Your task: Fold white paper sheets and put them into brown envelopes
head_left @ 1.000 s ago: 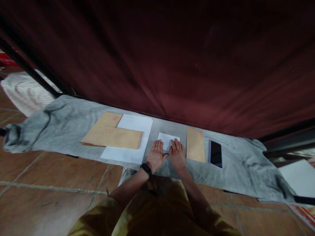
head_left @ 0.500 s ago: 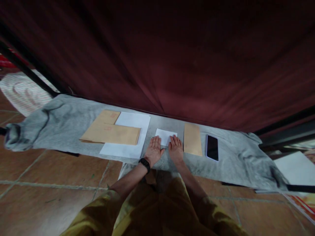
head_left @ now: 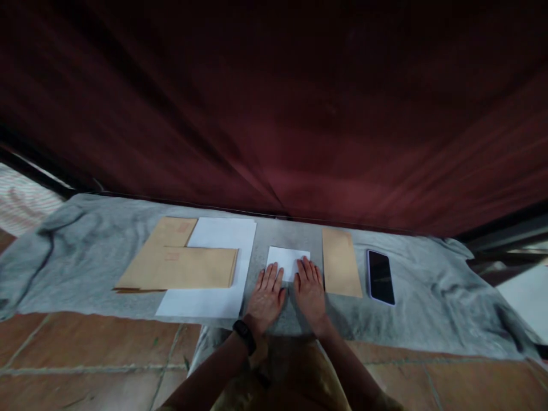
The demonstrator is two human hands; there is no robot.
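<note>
Both of my hands lie flat, fingers stretched out, on a small folded white paper (head_left: 287,260) on a grey cloth (head_left: 89,257) spread over the floor. My left hand (head_left: 266,298), with a black band at the wrist, covers the paper's near left part. My right hand (head_left: 310,292) rests on its near right part. Neither hand grips anything. A single brown envelope (head_left: 341,261) lies just right of my right hand, and a dark phone (head_left: 381,276) lies beyond it.
Left of my hands a stack of brown envelopes (head_left: 177,262) lies over white sheets (head_left: 214,268). A dark red curtain (head_left: 274,114) hangs behind the cloth. Brown floor tiles (head_left: 85,354) run along the near side. A white sheet (head_left: 528,297) shows at the far right.
The view has shifted closer and tilted. Both hands stay flat on the small white paper and have slid slightly toward me along it.
</note>
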